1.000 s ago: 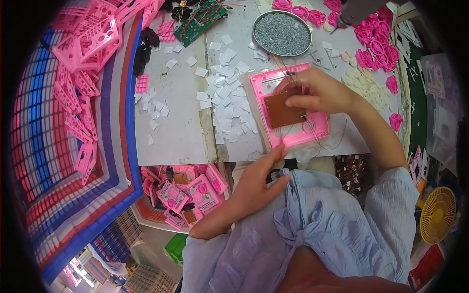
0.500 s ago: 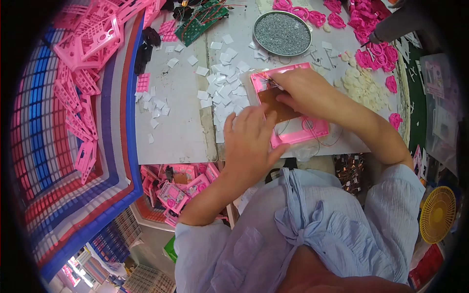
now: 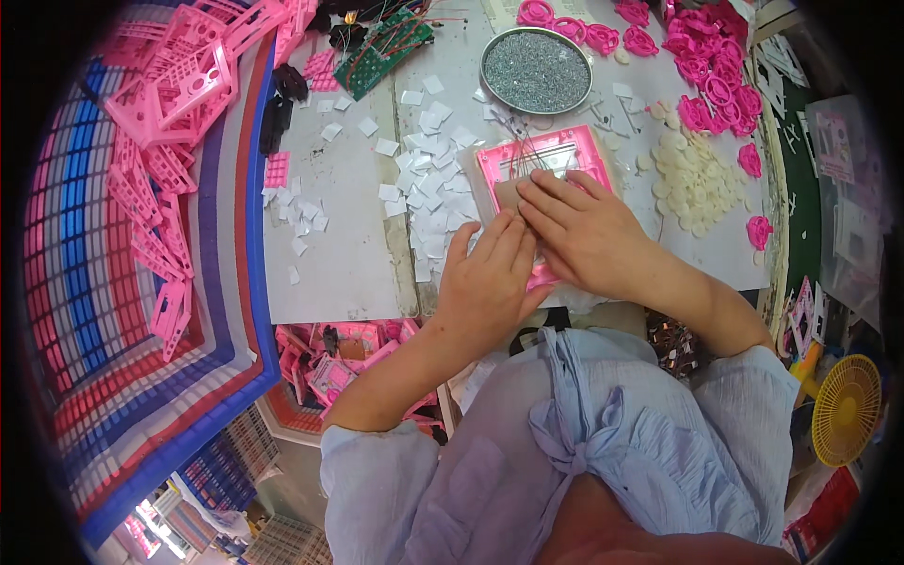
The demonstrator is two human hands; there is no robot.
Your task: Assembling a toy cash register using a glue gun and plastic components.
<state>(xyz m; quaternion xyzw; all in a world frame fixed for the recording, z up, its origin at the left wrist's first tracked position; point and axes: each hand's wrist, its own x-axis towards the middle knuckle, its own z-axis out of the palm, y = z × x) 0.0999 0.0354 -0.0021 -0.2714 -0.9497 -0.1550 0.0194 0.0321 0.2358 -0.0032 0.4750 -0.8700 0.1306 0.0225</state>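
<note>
A pink plastic casing (image 3: 591,144) lies on the worktable in front of me, with a clear plastic bag partly under it. Thin wires (image 3: 529,151) rise from the casing's far part, near some shiny metal strips. Over its middle is a flat brown board (image 3: 508,195), mostly covered by my fingers. My right hand (image 3: 593,237) lies across the board with fingers close together, gripping it from the right. From the left, the bent fingers of my left hand (image 3: 485,282) meet it at the board and hold its near side. Both thumbs' contact is partly hidden.
White square pads (image 3: 435,179) are scattered left of the casing. Beyond it stands a round tin of small screws (image 3: 537,71). Cream discs (image 3: 697,179) and pink rings (image 3: 720,89) lie right. A blue-rimmed basket (image 3: 247,235) borders the left; pink casings fill a bin (image 3: 330,372) below.
My right hand has drawn back from the casing's far end toward me, beside my left fingers. The brown board is now mostly under my hands, and wires and metal strips show. The dark tool at upper right is gone.
</note>
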